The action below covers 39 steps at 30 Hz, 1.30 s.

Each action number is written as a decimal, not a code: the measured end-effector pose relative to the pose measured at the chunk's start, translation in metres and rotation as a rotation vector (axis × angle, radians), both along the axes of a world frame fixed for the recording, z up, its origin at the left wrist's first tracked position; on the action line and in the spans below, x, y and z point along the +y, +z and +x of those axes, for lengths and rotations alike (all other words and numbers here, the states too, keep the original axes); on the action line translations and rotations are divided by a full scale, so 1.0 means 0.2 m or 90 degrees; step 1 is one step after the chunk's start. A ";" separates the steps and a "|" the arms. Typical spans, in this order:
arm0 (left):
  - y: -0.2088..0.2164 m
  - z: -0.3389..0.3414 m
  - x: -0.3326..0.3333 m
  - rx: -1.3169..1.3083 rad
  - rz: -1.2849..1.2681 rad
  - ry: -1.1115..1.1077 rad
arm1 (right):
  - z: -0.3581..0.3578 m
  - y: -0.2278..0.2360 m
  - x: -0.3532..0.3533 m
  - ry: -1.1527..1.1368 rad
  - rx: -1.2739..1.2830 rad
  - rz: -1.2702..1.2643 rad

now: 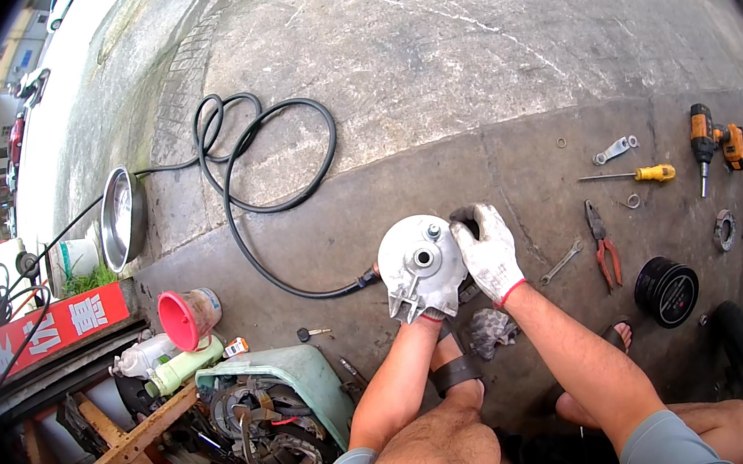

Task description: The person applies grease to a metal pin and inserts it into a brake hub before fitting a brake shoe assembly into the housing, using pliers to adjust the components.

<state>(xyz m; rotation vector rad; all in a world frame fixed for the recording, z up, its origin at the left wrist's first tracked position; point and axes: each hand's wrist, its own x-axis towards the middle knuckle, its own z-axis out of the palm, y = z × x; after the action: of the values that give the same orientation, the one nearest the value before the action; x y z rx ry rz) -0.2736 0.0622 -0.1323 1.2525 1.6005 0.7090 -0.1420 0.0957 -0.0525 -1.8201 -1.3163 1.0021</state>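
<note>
Wrench (562, 263) and pliers (599, 236) lie right of the brake plate (401, 254).

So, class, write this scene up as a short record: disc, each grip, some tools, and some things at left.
Disc: pale metal, hole at centre
Left grip: mostly hidden behind the disc
Right grip: white-gloved, at the disc's right edge; contact unclear
Tools at right: screwdriver, pliers, spanner, drill
Things at left: looped hose, pink bucket, steel bowl

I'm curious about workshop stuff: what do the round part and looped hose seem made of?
Round part: probably cast metal, perhaps aluminium, dull silver-grey with raised ribs.
Looped hose: likely rubber or flexible plastic, smooth black, bending in loose curves.
</note>
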 end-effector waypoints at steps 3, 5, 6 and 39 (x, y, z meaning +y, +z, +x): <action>0.04 -0.01 0.00 0.007 0.001 0.003 | 0.00 0.03 0.00 -0.003 0.027 -0.017; 0.06 -0.02 -0.01 0.049 0.018 0.001 | -0.02 0.05 0.00 0.002 0.023 -0.010; 0.08 -0.02 -0.01 0.069 0.026 0.000 | -0.02 0.06 0.00 0.005 0.020 -0.012; 0.16 -0.14 -0.02 -0.885 -0.311 0.399 | -0.12 0.05 -0.33 -0.079 0.579 -0.267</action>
<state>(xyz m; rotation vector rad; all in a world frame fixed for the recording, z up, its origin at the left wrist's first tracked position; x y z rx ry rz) -0.3015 0.0582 -0.0998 -0.2436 0.7969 1.1091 -0.1655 0.0298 -0.0420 -1.3698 -0.4497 1.8284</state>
